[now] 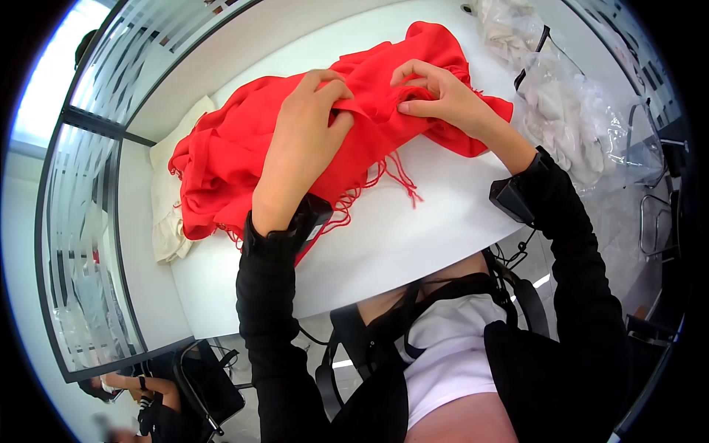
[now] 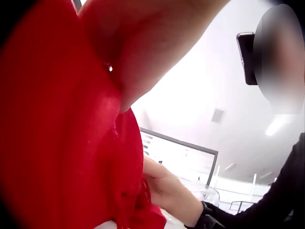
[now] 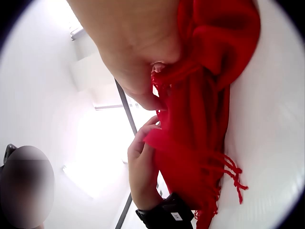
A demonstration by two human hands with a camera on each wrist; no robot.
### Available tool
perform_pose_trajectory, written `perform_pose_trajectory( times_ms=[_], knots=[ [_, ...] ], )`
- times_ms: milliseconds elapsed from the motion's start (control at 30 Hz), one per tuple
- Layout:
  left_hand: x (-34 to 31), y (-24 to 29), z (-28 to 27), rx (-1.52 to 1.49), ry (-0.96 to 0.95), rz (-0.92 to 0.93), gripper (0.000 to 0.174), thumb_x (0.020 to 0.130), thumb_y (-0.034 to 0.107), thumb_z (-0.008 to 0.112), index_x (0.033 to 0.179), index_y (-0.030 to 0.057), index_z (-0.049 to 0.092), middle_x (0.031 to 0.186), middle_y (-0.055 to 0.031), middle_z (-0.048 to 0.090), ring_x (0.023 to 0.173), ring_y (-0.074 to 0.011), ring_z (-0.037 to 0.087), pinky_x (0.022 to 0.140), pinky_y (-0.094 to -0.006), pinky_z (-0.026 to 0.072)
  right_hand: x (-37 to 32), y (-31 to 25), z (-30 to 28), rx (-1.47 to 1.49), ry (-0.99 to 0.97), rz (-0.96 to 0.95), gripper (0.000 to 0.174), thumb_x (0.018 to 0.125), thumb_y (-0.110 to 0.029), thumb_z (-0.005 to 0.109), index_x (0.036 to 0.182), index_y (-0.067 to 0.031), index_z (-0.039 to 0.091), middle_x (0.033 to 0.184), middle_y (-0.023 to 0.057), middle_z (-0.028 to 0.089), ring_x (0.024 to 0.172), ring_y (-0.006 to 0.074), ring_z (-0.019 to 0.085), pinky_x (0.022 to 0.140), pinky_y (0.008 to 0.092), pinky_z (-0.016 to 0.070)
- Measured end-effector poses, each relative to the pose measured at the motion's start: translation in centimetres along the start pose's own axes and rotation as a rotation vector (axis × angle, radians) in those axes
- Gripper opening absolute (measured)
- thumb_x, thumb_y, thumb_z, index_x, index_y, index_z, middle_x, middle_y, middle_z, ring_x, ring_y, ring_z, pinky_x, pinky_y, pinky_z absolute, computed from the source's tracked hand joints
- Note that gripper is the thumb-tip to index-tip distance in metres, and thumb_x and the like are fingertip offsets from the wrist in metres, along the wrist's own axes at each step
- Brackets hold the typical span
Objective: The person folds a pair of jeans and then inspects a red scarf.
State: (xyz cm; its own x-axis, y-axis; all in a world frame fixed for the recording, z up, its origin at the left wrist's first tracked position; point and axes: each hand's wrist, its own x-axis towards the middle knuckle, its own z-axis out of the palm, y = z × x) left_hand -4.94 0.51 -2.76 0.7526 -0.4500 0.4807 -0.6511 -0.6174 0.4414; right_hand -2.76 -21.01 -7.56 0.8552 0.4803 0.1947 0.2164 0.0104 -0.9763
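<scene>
A red scarf [image 1: 244, 125] with twisted fringe lies bunched across the white table [image 1: 391, 244]. My left hand [image 1: 306, 136] pinches a fold of it between thumb and curled fingers, near the middle. To the right, my right hand [image 1: 450, 103] grips a bunched, fringed edge, its thumb below and fingers curled over. In the right wrist view, fringe shows by the right hand [image 3: 138, 52], and the left hand [image 3: 143, 167] holds a raised flap close by. Red cloth fills much of the left wrist view and hides the left fingertips. Loose fringe strands [image 1: 395, 181] trail toward the table's front.
Cream cloth [image 1: 168, 229] lies at the table's left end, partly under the scarf. Clear plastic bags [image 1: 583, 125] with white contents are at the right. A striped glass partition [image 1: 81, 244] borders the left. Another person [image 1: 159, 399] is at lower left, beside a black chair [image 1: 214, 384].
</scene>
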Motion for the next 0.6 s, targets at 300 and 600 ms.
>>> perform_pose_trajectory(
  times_ms=[300,600],
  knots=[
    [-0.7,-0.4,0.7,0.034,-0.339,0.09,0.028,0.068,-0.009,0.045,0.091,0.0033,0.055,0.083,-0.0111,0.051,0.071,-0.0292,0.051,0.065,-0.0327,0.0418,0.1,-0.1,-0.1,-0.189,-0.12,-0.055,0.024,0.077,-0.001,0.054,0.1,-0.0048,0.052,0.097,0.0011,0.053,0.09,0.0088,0.051,0.08,0.0222,0.0417],
    [-0.8,1.0,-0.4,0.109,-0.486,0.168,0.027,0.062,0.002,0.058,0.088,0.0102,0.059,0.099,-0.0052,0.047,0.093,-0.0242,0.045,0.082,-0.0351,0.0384,0.0,-0.5,-0.1,-0.261,-0.181,-0.031,0.011,0.077,-0.007,0.06,0.087,-0.0016,0.058,0.084,0.0015,0.058,0.083,0.0088,0.054,0.077,0.0216,0.043]
  ],
)
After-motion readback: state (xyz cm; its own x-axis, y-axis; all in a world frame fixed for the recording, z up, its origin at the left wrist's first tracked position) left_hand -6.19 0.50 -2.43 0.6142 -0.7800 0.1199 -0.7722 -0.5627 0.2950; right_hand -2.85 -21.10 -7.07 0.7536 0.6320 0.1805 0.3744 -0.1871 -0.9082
